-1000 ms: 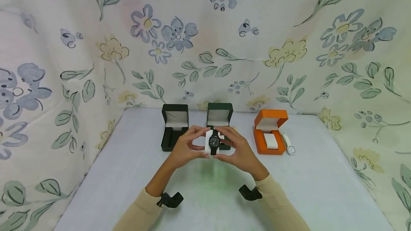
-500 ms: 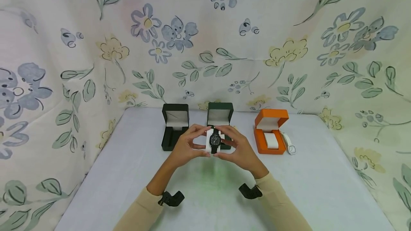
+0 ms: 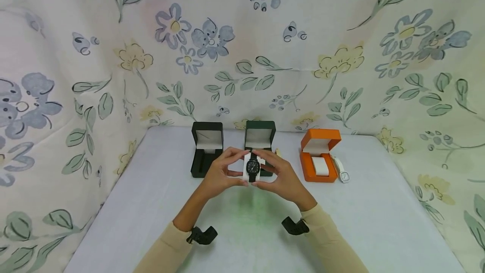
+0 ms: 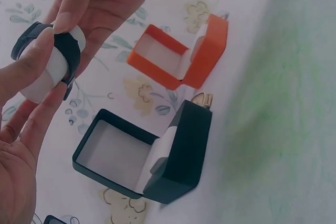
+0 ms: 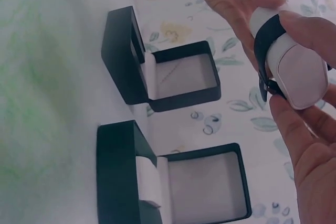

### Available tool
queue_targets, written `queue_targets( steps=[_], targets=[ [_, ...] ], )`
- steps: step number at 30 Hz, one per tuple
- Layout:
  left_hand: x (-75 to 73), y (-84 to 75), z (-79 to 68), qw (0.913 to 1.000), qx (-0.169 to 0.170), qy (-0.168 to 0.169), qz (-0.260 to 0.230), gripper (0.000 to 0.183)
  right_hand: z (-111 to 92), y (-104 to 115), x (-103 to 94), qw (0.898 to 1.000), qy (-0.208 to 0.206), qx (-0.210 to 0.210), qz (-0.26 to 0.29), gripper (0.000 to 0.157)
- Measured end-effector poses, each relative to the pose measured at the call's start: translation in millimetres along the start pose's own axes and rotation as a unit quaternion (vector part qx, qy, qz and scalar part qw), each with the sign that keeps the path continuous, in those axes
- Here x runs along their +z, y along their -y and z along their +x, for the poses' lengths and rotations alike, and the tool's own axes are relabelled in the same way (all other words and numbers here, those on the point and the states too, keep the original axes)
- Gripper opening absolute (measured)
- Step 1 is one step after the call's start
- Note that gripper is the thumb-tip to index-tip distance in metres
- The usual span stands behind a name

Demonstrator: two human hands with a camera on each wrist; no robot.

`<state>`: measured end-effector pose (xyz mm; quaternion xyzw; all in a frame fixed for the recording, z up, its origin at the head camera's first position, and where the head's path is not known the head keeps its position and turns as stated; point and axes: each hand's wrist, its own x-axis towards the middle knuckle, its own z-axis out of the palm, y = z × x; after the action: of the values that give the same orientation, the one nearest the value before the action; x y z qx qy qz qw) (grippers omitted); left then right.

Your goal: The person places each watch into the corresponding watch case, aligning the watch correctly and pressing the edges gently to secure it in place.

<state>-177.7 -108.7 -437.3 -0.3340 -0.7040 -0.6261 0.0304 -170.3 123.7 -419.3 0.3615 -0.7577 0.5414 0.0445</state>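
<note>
A black wristwatch [image 3: 253, 166] is wrapped around a white cushion [image 5: 304, 74], dial towards the head camera. Both hands hold it up in front of the dark green box [image 4: 191, 150]. On the left side, my left hand [image 3: 219, 175] grips the cushion and strap between thumb and fingers. My right hand [image 3: 284, 176] pinches the same watch and cushion from the right. In the left wrist view, thumbs press on the strap and fingertips touch its lower end by the buckle. Fingers hide part of the strap.
A black watch box [image 3: 206, 161] stands open at left. To the right, an orange box [image 3: 307, 174] contains a white cushion [image 3: 320, 166]; a white watch [image 3: 342, 175] lies beside it. A gold-coloured watch [image 4: 202, 99] sits by the green box. Floral cloth [image 3: 242, 54] hangs behind.
Hardly anything differs: the hands keep hold of the watch and its cushion in nearly the same spot, with only a slight shift in its tilt.
</note>
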Motion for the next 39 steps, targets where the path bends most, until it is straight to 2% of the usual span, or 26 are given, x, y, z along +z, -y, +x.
queue_targets(
  steps=[3,10,17,20,29,31,34,39],
  targets=[
    [-0.3,-4.7,-0.2,1.0000,0.002,-0.001,0.001,0.078,-1,-7,1.1,1.000,-0.001,0.006,0.002,0.078],
    [-1.4,-2.7,-0.1,0.9999,0.007,-0.004,-0.010,0.076,-2,-24,2.5,1.000,-0.002,0.009,0.006,0.081],
    [-4.6,21.3,-3.1,0.9998,0.016,-0.009,-0.004,0.082,-2,-25,4.6,1.000,-0.003,0.013,0.006,0.081],
    [-6.0,24.4,-3.9,0.9998,0.017,-0.011,-0.003,0.082,-2,-26,6.5,1.000,-0.003,0.020,0.012,0.082],
    [-10.9,27.6,-8.7,0.9994,-0.017,-0.030,-0.004,0.081,1,-30,18.0,0.998,-0.004,0.059,0.026,0.089],
    [-12.2,28.2,-10.0,0.9991,-0.022,-0.035,-0.004,0.081,3,-23,20.5,0.998,-0.003,0.063,0.026,0.089],
    [-14.4,29.5,-12.2,0.9990,-0.025,-0.037,-0.008,0.080,5,-24,25.5,0.997,-0.005,0.068,0.025,0.089],
    [-19.4,32.2,-16.5,0.9987,-0.033,-0.038,0.000,0.080,7,-34,34.1,0.995,-0.008,0.076,0.059,0.087]
  ],
)
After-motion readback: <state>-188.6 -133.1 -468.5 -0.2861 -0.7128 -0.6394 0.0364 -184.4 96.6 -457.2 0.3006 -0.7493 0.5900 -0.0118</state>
